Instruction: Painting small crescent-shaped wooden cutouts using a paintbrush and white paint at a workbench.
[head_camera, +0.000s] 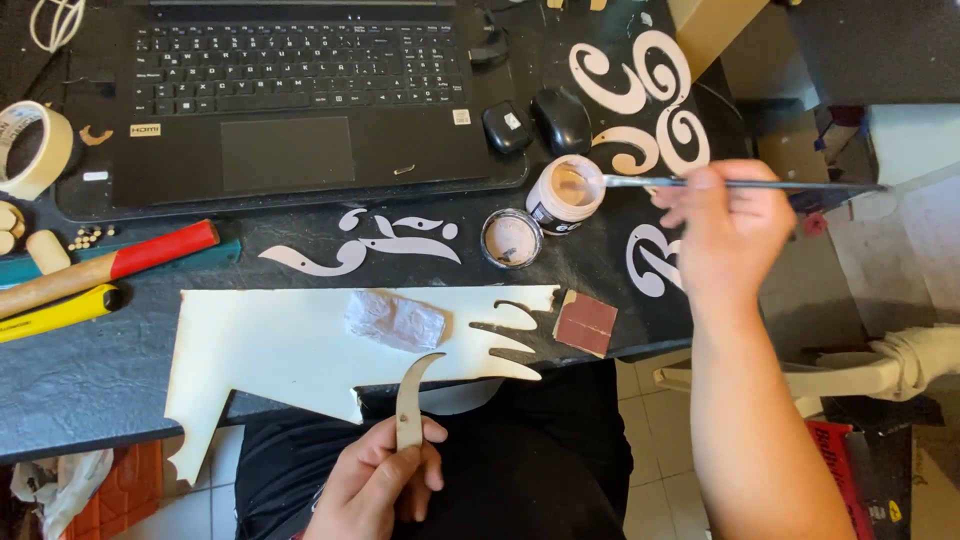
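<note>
Left hand (375, 480), low over the lap, pinches a curved cutout (411, 398) by its base, tip up and face clear of the fingers. Cut sheet (270, 350) overhangs the black desk (90, 380); crumpled rag (395, 319) on it, sandpaper (586, 322) beside. Right hand (725, 225) grips a brush (700, 183), bristles over the open jar (566, 190), lid (511, 237) just left. Laptop (290, 100) behind; tiled floor below.

Curved pale wood cutout (409, 405), hooked tip pointing up-right, held upright at near centre over the lap; thin paintbrush (700, 183) lies level at far right, bristle end dipped into the open small paint jar (566, 192) standing on the dark tabletop.
</note>
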